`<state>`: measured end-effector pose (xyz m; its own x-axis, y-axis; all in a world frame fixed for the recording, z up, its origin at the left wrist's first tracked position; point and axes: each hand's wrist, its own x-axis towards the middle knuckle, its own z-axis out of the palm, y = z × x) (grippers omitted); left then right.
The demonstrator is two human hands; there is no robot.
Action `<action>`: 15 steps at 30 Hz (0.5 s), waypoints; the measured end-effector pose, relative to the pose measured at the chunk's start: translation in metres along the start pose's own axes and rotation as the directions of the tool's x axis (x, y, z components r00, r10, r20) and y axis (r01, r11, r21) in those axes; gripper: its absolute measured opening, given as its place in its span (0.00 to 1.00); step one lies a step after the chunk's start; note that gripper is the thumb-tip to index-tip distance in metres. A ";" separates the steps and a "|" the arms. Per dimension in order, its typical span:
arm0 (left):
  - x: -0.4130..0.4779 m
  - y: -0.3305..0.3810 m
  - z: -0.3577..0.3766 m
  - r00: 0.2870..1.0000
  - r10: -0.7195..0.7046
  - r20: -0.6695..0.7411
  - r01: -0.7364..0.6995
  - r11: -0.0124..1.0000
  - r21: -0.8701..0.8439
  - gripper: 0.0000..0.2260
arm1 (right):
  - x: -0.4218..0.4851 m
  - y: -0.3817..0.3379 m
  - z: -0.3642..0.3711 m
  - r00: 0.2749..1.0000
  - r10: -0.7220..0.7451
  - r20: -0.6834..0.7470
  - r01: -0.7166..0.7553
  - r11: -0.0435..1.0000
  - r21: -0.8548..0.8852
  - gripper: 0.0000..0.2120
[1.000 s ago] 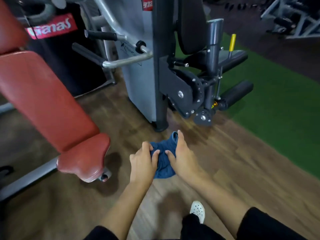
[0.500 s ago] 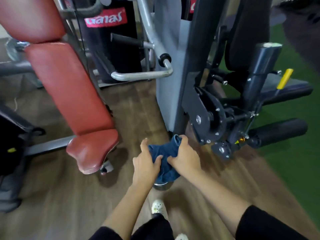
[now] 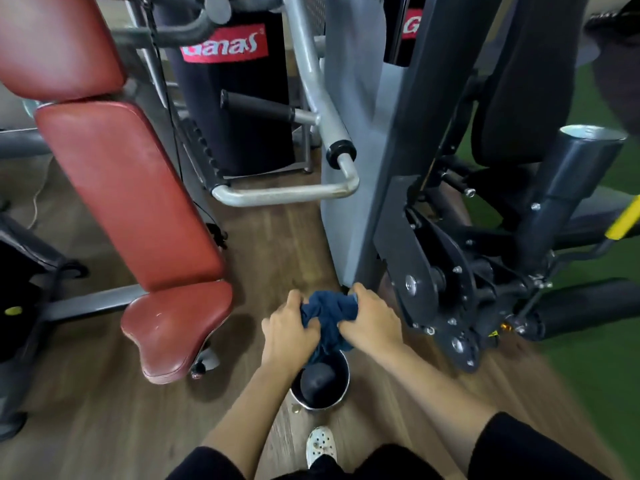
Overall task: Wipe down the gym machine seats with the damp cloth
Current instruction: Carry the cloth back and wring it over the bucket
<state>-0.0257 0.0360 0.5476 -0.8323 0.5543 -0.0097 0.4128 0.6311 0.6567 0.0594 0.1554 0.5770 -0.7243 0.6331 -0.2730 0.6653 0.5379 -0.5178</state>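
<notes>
Crumpled dark-blue cloth (image 3: 327, 313): my left hand (image 3: 289, 336), right hand (image 3: 372, 322) grip it, fingers (image 3: 358, 292) curled tight, over round steel bucket (image 3: 344, 389).

Steel bowl (image 3: 320, 406) on wooden floor (image 3: 104, 427) — green turf (image 3: 602, 382) at right.

The cloth (image 3: 329, 313) is above the bowl (image 3: 343, 379); from there the seat (image 3: 173, 330) lies at nine o'clock and the machine (image 3: 426, 282) at two.

Dim indoor light — edges blurred, warped.
</notes>
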 end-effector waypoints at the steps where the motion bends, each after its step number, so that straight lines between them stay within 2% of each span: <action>1: 0.004 -0.001 0.000 1.000 0.001 0.003 -0.001 1.000 0.008 0.10 | 0.003 0.000 0.000 1.000 -0.009 0.008 0.009 1.000 -0.009 0.14; 8: 0.024 -0.003 -0.001 1.000 -0.026 0.001 0.025 0.997 0.068 0.10 | 0.026 0.001 -0.004 0.994 -0.107 0.029 0.107 0.994 -0.017 0.09; 12: 0.030 -0.003 -0.003 0.998 -0.070 0.003 0.069 0.991 0.118 0.12 | 0.035 0.002 -0.010 0.983 -0.165 0.084 0.172 0.982 -0.083 0.14; 15: 0.033 0.001 -0.005 0.995 -0.077 0.061 0.065 0.982 0.179 0.16 | 0.044 0.002 -0.012 0.973 -0.181 0.144 0.205 0.964 -0.169 0.16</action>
<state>-0.0547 0.0525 0.5517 -0.8371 0.5365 -0.1064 0.4175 0.7525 0.5093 0.0308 0.1912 0.5734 -0.8514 0.4380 -0.2886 0.5236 0.7425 -0.4178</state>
